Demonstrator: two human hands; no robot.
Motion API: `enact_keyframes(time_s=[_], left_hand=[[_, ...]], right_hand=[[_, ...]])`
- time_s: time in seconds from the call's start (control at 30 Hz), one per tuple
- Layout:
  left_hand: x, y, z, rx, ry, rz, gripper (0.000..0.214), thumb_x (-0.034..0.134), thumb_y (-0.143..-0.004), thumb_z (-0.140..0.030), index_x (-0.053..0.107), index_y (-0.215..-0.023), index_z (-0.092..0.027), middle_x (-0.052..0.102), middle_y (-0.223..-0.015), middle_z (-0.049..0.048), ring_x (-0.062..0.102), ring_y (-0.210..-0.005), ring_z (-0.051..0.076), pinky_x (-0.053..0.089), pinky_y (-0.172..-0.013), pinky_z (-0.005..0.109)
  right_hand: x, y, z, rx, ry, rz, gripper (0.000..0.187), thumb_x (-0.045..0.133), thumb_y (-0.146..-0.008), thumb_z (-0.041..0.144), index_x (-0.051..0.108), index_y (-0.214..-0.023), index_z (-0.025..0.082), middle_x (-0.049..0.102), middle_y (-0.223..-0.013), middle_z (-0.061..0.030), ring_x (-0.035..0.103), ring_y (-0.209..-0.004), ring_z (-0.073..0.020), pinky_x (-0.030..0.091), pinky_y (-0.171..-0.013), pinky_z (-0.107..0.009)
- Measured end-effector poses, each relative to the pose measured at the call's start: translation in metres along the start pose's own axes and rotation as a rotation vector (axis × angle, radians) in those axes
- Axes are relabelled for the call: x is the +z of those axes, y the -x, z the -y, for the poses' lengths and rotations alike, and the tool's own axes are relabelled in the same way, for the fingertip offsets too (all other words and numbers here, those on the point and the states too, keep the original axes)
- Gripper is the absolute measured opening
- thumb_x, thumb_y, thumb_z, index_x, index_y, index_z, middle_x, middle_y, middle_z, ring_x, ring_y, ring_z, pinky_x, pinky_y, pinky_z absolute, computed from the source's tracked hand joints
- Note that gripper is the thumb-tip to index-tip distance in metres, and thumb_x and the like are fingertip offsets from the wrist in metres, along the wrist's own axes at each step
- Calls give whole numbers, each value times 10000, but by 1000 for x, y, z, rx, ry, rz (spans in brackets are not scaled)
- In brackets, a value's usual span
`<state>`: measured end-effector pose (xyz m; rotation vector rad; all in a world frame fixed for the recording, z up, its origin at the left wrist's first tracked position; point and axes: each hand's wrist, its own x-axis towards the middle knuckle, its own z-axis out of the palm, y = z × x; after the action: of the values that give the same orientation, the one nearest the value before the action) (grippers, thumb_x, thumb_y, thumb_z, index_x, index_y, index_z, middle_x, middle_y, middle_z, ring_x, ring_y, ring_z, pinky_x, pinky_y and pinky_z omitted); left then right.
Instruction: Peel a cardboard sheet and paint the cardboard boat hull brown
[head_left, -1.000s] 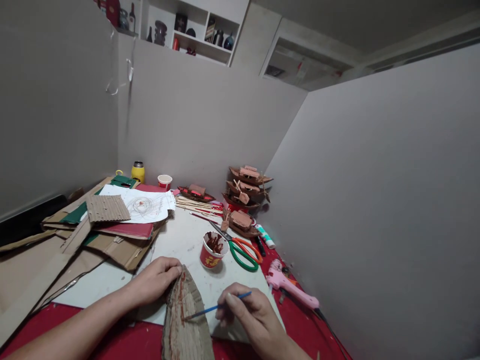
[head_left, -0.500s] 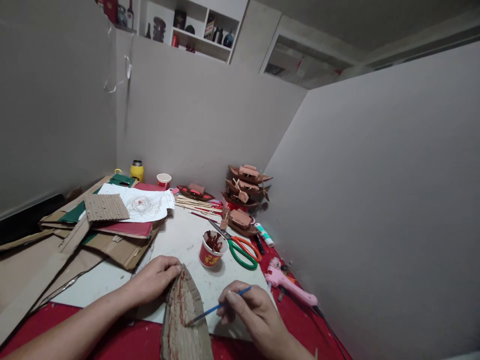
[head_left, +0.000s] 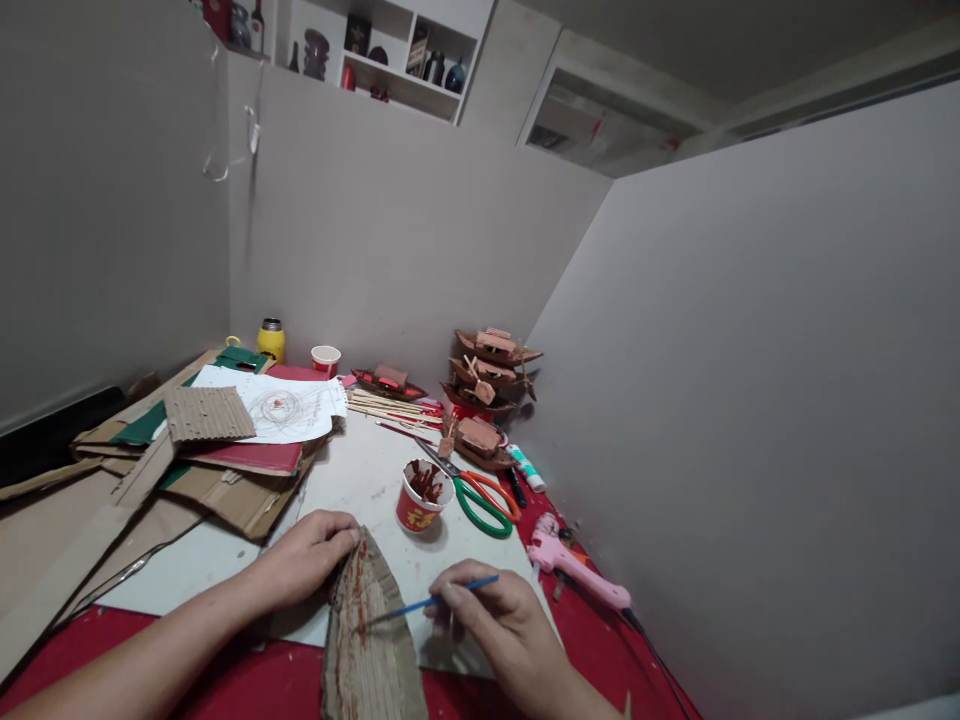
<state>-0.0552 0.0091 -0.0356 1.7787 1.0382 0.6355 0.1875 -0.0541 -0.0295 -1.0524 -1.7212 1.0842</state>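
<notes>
A pointed cardboard boat hull lies in front of me on a white board, streaked with red-brown paint. My left hand grips its upper left edge near the tip, fingers curled. My right hand pinches a thin blue paintbrush; the brush tip rests on the hull's painted surface. A red paper cup of brown paint stands just beyond the hull.
Green-and-orange scissors and a pink glue gun lie to the right. Finished model boats are stacked by the wall, with sticks beside them. Cardboard sheets, paper and a red folder pile on the left. A yellow bottle stands at the back.
The brush tip has moved slightly up and left across the hull. My left hand keeps its hold; the view has shifted a little.
</notes>
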Motion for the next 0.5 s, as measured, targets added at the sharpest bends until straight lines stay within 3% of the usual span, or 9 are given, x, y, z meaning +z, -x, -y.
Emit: enact_keyframes(time_s=[0.13,0.37,0.5], left_hand=[[0,0,0,-5,-6,0,294,379,-867,-381,445,-655,-189,398,-644,-41,398,-652,143,313,-608,259],[1,0,3,-3,-13,-8,292,386,-864,-388,441,-657,-189,387,-642,-42,397,-662,145,309,-607,261],[1,0,3,-2,-6,-2,291,378,-866,-390,448,-668,-188,393,-644,-43,398,-654,142,318,-605,259]], right_hand=[[-3,-6,-1,-30,61,-152,276,574,-898,401,688,-866,151,705,-700,-65,634,-609,-140,486,-551,-215],[-2,0,2,26,-19,51,313,503,-939,394,629,-786,152,682,-711,-59,644,-589,-131,503,-577,-225],[-5,-1,0,-40,52,-38,307,497,-945,377,655,-816,148,676,-724,-67,647,-625,-140,504,-590,-227]])
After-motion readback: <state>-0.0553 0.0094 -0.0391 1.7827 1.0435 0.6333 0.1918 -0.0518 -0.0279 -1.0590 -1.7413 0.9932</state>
